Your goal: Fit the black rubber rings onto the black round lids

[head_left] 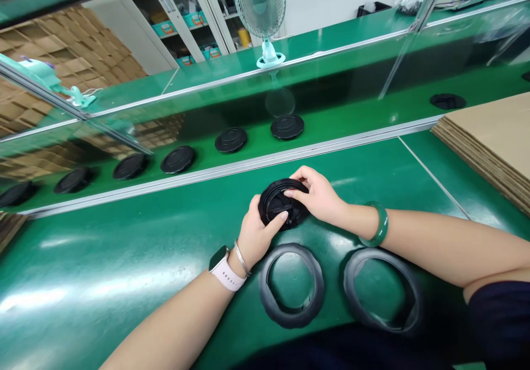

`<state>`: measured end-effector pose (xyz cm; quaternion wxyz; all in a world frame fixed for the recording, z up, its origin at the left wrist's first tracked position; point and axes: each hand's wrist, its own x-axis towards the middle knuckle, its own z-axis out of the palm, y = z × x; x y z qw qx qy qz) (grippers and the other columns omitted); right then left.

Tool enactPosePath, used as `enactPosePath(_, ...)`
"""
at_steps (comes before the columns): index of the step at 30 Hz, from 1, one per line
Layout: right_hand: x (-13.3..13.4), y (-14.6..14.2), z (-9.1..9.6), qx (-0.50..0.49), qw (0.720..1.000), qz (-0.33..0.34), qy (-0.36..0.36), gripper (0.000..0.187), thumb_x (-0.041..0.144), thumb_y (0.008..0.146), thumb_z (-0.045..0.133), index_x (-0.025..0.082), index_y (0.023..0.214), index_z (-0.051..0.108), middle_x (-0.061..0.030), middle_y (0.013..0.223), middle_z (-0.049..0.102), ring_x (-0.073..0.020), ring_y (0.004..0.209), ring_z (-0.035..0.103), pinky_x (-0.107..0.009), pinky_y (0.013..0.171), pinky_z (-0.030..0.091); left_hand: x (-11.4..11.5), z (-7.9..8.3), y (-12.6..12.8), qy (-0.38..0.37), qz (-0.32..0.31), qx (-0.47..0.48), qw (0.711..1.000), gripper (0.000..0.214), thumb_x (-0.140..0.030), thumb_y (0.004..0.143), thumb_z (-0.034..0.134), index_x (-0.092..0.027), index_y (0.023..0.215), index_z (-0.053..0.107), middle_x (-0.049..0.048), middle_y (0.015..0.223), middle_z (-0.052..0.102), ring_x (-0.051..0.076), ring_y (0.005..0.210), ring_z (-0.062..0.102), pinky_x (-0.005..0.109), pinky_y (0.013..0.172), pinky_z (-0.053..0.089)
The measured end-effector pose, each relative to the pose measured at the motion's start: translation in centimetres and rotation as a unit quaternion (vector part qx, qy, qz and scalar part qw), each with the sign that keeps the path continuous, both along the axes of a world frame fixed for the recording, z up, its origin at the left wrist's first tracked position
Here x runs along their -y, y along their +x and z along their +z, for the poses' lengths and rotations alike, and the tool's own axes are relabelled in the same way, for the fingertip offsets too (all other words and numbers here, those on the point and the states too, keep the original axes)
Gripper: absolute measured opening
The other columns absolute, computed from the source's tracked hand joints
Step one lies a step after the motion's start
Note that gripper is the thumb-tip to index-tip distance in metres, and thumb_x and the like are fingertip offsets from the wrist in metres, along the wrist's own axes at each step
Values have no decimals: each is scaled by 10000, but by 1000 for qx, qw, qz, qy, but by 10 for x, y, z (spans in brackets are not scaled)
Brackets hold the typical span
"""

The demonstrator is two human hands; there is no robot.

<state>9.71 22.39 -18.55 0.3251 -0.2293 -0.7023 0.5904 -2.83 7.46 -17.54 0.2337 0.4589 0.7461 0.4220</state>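
A round black plastic disc part [278, 204] is held between both hands just above the green table [124, 281]. My left hand [256, 234] grips its near left edge, thumb pressed on the disc's face. My right hand [317, 196] wraps its far right edge, fingers curled over the rim. Two black rubber rings lie flat on the table just near of the hands: one ring [291, 284] directly below the disc, another ring [383, 290] under my right forearm. My left wrist wears a watch, my right wrist a green bangle.
Several black discs [231, 139] sit in a row on the green conveyor belt beyond a metal rail [232, 168]. A stack of cardboard sheets [492, 138] lies at the right. A small fan [260, 11] stands on the far ledge; shelves and cardboard dividers are behind.
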Motion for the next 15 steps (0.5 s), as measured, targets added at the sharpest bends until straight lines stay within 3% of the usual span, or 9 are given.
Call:
enactPosePath(11,1,1,6,16,1000,-15,14,177,250,768,682,216,819,517,-12,856,591,-208,859,565,-339,762,477,-2,-1,0,-5,1,0,1000,413,-451,842,673,-191,1134,538,44,1049,653,214,960,625,338,839,489)
enactPosePath(15,-4,6,10,24,996,82,10,254,317,778,709,207,944,551,-17,944,622,-217,913,593,-365,828,486,-2,-3,-3,7,4,20,1000,404,-452,863,652,-199,1157,539,41,1080,646,212,990,615,339,875,477)
